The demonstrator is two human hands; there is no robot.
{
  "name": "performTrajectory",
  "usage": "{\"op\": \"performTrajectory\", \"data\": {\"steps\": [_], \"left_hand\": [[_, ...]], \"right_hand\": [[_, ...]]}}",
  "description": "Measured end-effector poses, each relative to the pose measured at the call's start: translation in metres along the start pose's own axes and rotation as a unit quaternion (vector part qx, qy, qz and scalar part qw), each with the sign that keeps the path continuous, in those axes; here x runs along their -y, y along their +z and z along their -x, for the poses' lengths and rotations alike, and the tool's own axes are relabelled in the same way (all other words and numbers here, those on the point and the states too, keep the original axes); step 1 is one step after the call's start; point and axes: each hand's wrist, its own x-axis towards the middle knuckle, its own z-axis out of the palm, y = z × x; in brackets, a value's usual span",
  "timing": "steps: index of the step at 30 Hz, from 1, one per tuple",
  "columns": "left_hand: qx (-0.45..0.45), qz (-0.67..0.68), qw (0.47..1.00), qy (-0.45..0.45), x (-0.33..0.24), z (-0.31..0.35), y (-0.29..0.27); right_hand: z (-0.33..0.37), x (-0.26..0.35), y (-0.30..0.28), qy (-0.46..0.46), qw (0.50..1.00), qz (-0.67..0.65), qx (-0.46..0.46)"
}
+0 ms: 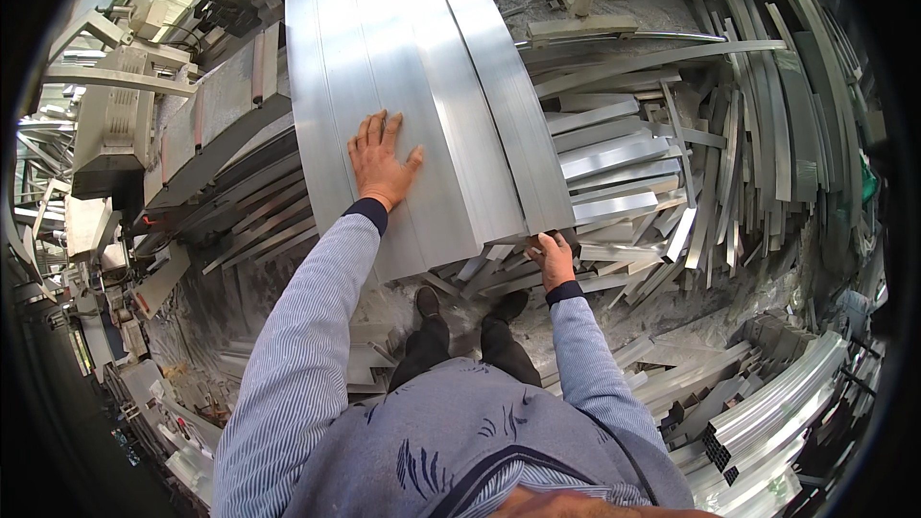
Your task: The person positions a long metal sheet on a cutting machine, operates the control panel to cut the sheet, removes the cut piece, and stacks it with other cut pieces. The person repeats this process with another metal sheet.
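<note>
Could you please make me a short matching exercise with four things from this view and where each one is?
Column 1
1. Left hand
2. Right hand
3. Dark shoes
4. Bundle of silvery hollow tubes

Column 2
A. In the lower right part of the picture
B. Palm down, fingers spread, on top of the silvery metal panels
C. Between the two forearms in the picture, just below the panels' near end
D. At the right corner of the panels' near end

Right pairs: 1-B, 2-D, 3-C, 4-A
</note>
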Motion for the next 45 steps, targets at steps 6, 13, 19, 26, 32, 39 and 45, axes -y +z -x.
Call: {"op": "performTrajectory", "data": {"steps": [6, 13, 19, 26, 32, 39, 45], "left_hand": [[-0.01, -0.019, 1.0, -0.003, 0.002, 0.005, 0.0], [-0.033, -0.032, 0.999, -0.002, 0.017, 0.014, 0.014], [0.041, 0.021, 0.998, -0.045, 0.024, 0.02, 0.022], [0.042, 0.1, 0.994, 0.031, 0.039, 0.08, 0.004], [0.015, 0.295, 0.928, 0.228, 0.066, 0.297, -0.04], [0.207, 0.32, 0.877, -0.292, 0.268, 0.614, -0.011], [0.193, 0.189, 0.741, -0.615, 0.484, 0.855, -0.004]], "right_hand": [[-0.003, -0.009, 0.005, -0.012, 1.0, 0.015, 0.013], [0.045, -0.072, -0.045, 0.112, 0.989, 0.091, -0.019], [0.122, -0.155, -0.09, 0.204, 0.948, 0.238, -0.055], [0.194, -0.208, -0.116, 0.157, 0.904, 0.398, -0.013], [0.237, -0.197, -0.062, 0.006, 0.772, 0.635, -0.018], [0.258, -0.131, 0.175, -0.455, 0.644, 0.613, 0.059], [0.201, -0.125, 0.335, -0.435, 0.543, 0.716, 0.049]]}}
